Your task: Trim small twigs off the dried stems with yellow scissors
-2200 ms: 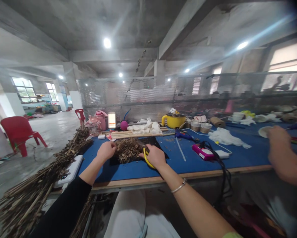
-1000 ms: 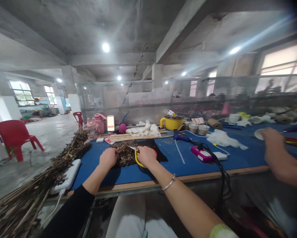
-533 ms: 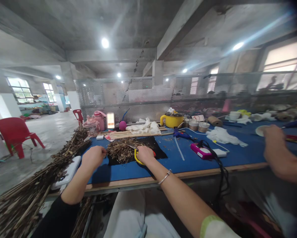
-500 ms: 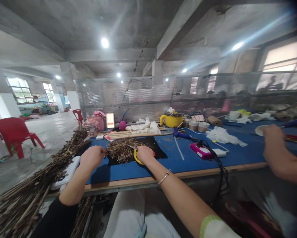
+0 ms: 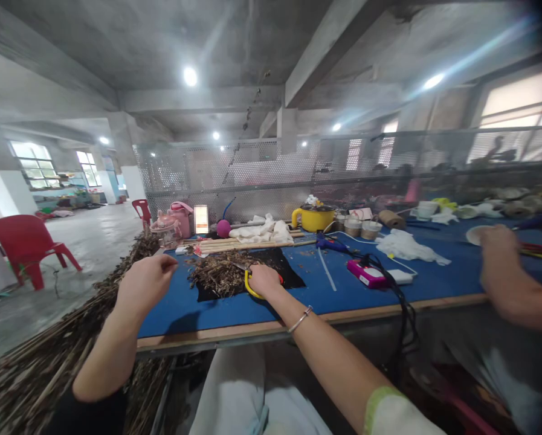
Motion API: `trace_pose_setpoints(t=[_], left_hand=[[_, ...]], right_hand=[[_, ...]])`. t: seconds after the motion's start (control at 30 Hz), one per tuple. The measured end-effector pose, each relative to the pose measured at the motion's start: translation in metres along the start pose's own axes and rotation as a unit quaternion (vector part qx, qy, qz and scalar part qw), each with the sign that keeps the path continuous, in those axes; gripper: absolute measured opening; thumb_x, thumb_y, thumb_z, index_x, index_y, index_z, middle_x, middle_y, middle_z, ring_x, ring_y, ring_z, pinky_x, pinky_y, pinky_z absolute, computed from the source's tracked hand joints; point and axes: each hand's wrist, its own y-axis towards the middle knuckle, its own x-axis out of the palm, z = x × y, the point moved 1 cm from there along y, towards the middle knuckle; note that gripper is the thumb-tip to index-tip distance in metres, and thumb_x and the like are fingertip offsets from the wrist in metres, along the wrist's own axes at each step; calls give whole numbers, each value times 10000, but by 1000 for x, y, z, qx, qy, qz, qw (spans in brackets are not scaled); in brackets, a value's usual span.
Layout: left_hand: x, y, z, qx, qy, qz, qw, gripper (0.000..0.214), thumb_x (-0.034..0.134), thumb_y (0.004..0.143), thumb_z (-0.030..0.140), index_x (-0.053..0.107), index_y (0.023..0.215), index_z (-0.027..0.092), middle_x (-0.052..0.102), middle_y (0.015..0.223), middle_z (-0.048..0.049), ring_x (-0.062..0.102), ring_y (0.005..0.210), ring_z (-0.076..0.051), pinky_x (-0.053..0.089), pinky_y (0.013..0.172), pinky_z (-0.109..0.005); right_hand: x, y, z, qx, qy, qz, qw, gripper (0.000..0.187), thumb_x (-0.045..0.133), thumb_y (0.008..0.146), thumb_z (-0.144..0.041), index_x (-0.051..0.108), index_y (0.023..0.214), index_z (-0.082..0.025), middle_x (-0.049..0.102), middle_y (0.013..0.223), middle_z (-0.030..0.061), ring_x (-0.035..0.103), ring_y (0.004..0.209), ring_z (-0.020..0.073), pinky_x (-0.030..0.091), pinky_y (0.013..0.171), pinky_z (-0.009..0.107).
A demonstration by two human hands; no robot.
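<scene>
My right hand (image 5: 265, 281) grips scissors (image 5: 249, 284) with yellow and red handles. Their blades rest at the right side of a heap of dry brown plant pieces (image 5: 216, 273), which lies on a black cloth (image 5: 291, 266). Left of the heap, my left hand (image 5: 144, 284) hangs above the table edge with thumb and fingers pinched together; whatever is between them is too small to make out. Beside and beneath that arm, a big bundle of dried stems (image 5: 66, 344) slants off the table toward the floor.
Behind the heap lie wooden sticks (image 5: 252, 245) and white gloves (image 5: 271, 229). A yellow pot (image 5: 316, 220), a blue glue gun (image 5: 332, 243) and a magenta box (image 5: 365, 275) with black cables stand rightward. At far right, another person's hand (image 5: 500, 241) holds a pale round piece.
My left hand has moved left and toward me, away from the heap. The right hand with the scissors has stayed nearly in place.
</scene>
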Motion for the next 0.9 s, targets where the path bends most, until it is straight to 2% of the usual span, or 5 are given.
trace_pose_setpoints(t=[0.2,0.43,0.67,0.73,0.9], left_hand=[[30,-3,29,-14,-158,-42,986,292,557,643,412,651,758,161,621,636,-23,521,549,-133,384,510,-215],[124,4,51,-121,-481,-200,845,370,673,555,400,584,790,128,564,647,-3,491,525,-76,375,450,-167],[177,28,70,-108,-513,-136,841,344,612,637,381,591,847,110,577,664,-20,506,549,-78,405,484,-173],[181,26,70,-91,-504,-125,850,360,598,651,389,590,879,111,594,689,-31,522,567,-89,412,486,-178],[186,14,58,-59,-438,-115,889,356,567,674,405,606,883,119,617,705,-42,537,563,-106,412,463,-188]], right_hand=[[-17,-8,22,-6,40,24,999,357,523,689,-492,594,946,-255,639,945,62,577,882,241,403,661,293],[-23,-15,59,39,83,44,995,411,490,703,-560,561,957,-244,628,958,64,571,887,229,389,671,286],[-28,-20,82,98,212,82,969,440,496,704,-576,527,918,-193,603,842,83,568,766,204,392,629,279],[-35,-26,80,85,358,44,929,458,465,708,-611,499,890,-193,563,706,36,526,595,143,383,535,245],[-50,-53,64,80,662,-209,715,603,239,702,-746,430,920,-217,445,560,-37,402,416,90,349,397,210]])
